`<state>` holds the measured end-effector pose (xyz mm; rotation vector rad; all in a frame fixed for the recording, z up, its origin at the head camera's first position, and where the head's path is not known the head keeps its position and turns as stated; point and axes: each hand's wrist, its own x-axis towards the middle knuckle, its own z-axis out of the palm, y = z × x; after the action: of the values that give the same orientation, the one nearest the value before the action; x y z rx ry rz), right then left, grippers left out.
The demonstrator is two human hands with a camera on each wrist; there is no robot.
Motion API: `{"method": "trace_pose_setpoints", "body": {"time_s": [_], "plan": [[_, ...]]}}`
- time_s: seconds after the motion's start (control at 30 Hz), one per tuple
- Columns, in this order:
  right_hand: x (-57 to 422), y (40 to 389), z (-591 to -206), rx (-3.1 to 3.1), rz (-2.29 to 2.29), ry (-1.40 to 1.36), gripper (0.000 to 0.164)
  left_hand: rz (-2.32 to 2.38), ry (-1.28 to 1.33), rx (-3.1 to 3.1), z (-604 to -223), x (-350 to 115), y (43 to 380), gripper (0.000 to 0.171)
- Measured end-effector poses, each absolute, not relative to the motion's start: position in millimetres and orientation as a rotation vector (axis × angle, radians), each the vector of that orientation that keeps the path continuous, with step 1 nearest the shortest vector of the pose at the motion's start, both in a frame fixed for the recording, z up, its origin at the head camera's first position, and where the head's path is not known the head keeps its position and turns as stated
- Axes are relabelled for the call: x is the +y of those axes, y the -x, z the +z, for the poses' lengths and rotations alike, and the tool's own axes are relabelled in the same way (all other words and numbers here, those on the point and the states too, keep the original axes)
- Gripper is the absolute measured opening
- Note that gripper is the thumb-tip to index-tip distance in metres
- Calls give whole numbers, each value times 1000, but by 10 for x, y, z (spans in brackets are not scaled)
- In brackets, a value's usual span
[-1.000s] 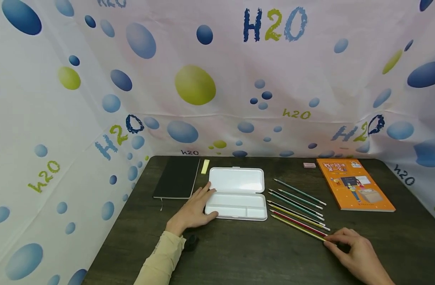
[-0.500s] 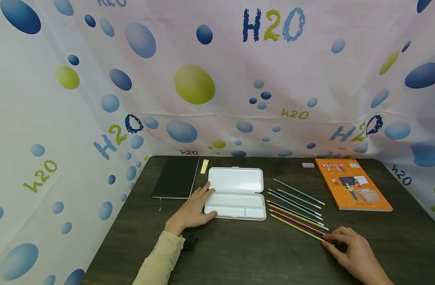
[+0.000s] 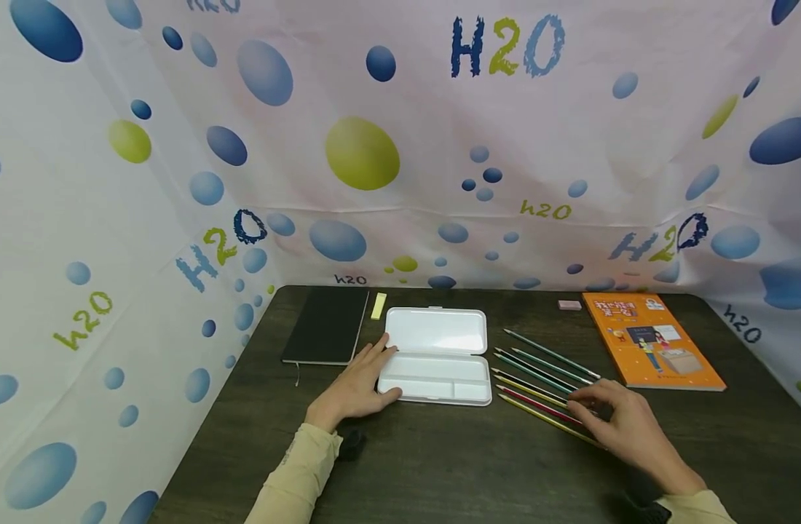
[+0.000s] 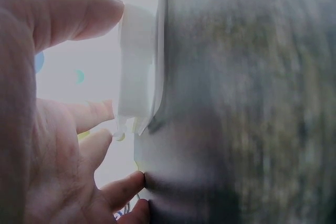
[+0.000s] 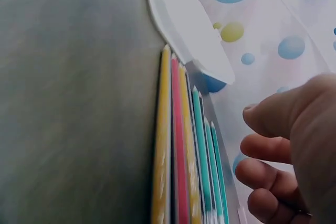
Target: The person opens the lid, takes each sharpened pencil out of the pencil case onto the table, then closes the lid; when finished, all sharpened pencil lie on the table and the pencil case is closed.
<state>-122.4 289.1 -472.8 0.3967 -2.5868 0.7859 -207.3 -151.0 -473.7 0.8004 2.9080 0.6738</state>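
Observation:
An open white pencil case (image 3: 436,331) lies flat with its lid folded back. My left hand (image 3: 354,389) rests at its left side, thumb at the front corner and fingers stretched toward the hinge; the left wrist view shows the thumb (image 4: 94,14) against the case wall (image 4: 137,61). Right of the case, several pencils fan out: a yellow pencil (image 3: 538,415) nearest, then a red pencil (image 3: 534,401), with green pencils (image 3: 551,352) farther back. Over their eraser ends hovers my right hand (image 3: 626,422), fingers loosely bent and nothing between them in the right wrist view.
A black notebook (image 3: 326,325) lies left of the case, with a yellow strip (image 3: 378,306) beside it. At the back right are a pink eraser (image 3: 569,306) and an orange book (image 3: 656,342). A printed curtain (image 3: 433,145) hangs behind the dark table (image 3: 453,466).
My right hand has let go of the nearest yellow pencil's end and moved back and slightly left, over the other pencils' ends. The left hand stays at the case.

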Motion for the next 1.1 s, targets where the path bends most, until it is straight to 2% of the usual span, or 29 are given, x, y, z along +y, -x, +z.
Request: {"method": "trace_pose_setpoints", "body": {"time_s": [0.1,0.3,0.5,0.87,1.1], "plan": [[2761,1413,-4689,-2633,834,-406,9,672,-795,2912,-4740,-1517,2070,75],[2527,1815,-4615,-2727,1007,-410,21,679,-805,2914,-4747,-1514,2066,75],[2350,2137,-4592,-2757,1098,-434,25,676,-820,2912,-4763,-1495,2084,75],[2009,2508,-4562,-2755,1164,-331,34,685,-809,2910,-4713,-1515,2068,75],[1841,2663,-4583,-2772,1202,-261,46,681,-807,2910,-4714,-1511,2050,76]]}}
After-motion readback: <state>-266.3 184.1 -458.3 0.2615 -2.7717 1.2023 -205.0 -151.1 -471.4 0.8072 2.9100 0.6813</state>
